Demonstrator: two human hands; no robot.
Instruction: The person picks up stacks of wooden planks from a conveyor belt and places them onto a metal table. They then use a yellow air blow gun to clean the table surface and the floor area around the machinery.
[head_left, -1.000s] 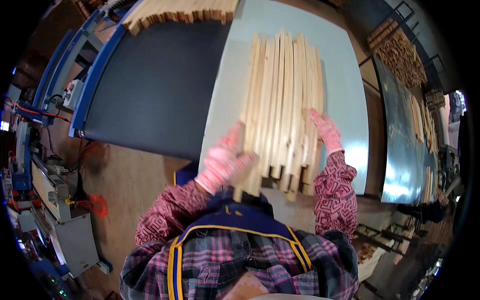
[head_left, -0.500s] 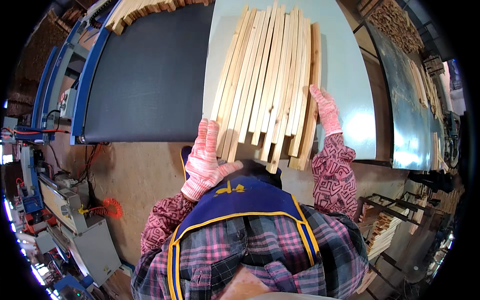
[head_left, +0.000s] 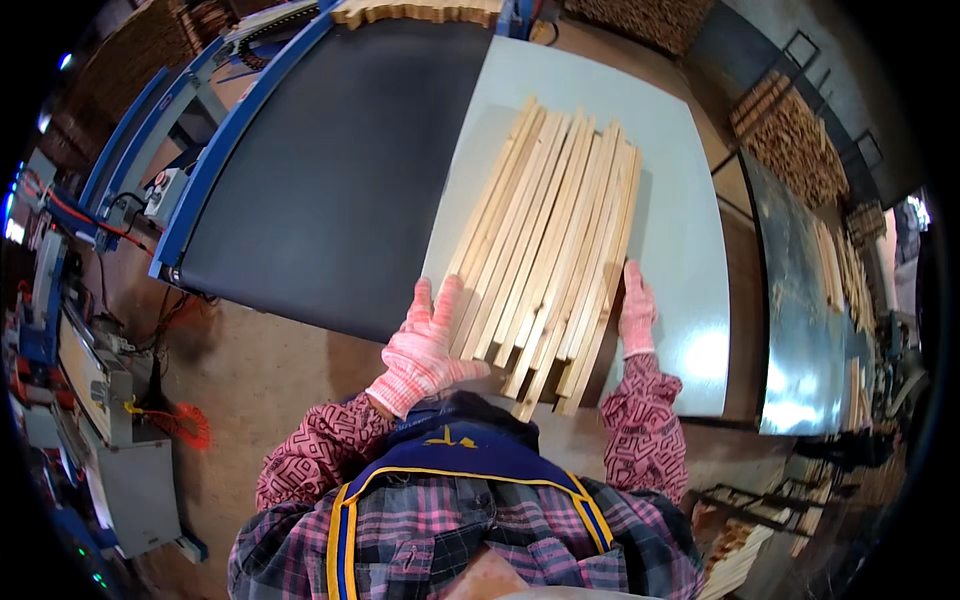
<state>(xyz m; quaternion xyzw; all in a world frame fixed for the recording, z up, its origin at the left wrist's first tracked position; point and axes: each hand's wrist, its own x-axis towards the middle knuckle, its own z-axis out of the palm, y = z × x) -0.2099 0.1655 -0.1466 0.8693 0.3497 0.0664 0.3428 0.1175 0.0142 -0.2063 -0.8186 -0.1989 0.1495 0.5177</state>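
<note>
Wood strips bunched tighter, btwn L fingers & R fingers

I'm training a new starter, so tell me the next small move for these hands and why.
Probably bring the left hand round to the near ends of the wooden strips and nudge them level: those ends are visibly staggered, and the right hand is already alongside the bundle's right edge.

Head-worn fisheye view, facing downward, fairly near
</note>
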